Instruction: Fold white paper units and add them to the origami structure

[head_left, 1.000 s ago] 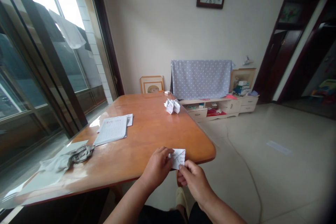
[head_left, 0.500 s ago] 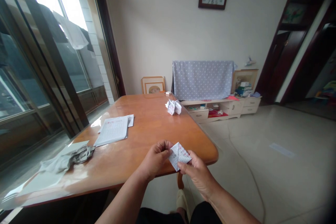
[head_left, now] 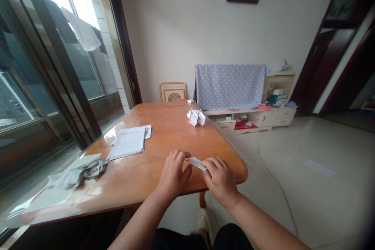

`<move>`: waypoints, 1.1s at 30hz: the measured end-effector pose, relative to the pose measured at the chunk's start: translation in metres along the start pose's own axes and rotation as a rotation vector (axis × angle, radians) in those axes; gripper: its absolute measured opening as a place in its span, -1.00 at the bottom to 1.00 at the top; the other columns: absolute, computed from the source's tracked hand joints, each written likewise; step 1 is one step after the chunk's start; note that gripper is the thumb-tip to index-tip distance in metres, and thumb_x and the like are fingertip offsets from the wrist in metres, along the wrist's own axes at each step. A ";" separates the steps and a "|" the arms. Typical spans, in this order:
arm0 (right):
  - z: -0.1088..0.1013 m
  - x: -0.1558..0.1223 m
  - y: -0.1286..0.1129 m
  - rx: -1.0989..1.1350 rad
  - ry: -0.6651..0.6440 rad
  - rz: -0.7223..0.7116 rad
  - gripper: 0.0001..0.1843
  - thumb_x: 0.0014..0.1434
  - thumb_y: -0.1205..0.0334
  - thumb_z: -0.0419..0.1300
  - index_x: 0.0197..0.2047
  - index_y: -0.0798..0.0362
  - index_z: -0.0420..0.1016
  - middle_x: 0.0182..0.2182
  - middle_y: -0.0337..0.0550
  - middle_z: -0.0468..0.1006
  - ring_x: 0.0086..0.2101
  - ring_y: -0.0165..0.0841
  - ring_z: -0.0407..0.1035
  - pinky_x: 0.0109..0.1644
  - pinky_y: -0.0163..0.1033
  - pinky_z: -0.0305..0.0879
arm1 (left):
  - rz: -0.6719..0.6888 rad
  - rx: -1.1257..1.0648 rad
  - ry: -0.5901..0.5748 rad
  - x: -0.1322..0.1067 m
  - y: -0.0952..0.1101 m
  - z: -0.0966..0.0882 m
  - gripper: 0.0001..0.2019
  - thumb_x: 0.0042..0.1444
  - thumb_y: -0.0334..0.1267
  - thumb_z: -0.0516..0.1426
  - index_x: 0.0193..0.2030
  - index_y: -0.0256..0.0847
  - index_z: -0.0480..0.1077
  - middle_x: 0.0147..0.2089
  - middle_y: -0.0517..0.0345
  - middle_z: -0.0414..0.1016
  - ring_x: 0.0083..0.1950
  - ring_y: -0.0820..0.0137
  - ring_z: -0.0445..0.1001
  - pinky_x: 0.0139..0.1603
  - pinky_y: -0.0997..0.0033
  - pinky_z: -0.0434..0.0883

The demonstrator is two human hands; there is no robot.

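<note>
Orange wooden table [head_left: 164,140], stack of printed papers [head_left: 127,142], folded paper figure [head_left: 195,117], crumpled grey cloth [head_left: 93,169]

Single head-worn camera, faces forward and down across table [head_left: 170,133] toward far wall [head_left: 164,35]; left hand [head_left: 174,174], right hand [head_left: 219,181] close, lower frame.

Paper stack [head_left: 126,143] beyond left hand [head_left: 173,174]
</note>
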State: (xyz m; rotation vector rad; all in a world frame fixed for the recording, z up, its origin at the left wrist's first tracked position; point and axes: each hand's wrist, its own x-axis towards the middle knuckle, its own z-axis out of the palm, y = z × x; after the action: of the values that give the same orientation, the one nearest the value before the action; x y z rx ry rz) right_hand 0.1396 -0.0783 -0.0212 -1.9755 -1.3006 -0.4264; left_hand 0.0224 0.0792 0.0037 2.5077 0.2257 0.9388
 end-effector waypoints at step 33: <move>0.003 0.022 0.030 0.106 -0.376 0.223 -0.81 0.27 0.11 0.18 -0.33 0.00 0.46 -0.34 -0.22 0.52 -0.31 -0.35 0.36 -0.27 -0.30 0.14 | -0.207 0.216 -0.243 -0.016 -0.009 0.007 -0.82 0.30 -0.21 0.08 -0.32 -0.14 0.43 -0.29 0.16 0.50 -0.18 0.29 0.44 -0.15 0.31 0.17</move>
State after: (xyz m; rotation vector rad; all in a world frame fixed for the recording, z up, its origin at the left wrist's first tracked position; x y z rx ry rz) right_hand 0.1757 -0.0690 -0.0214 -2.1464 -1.2725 0.1266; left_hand 0.0153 0.0801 -0.0148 2.6998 0.5205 0.5476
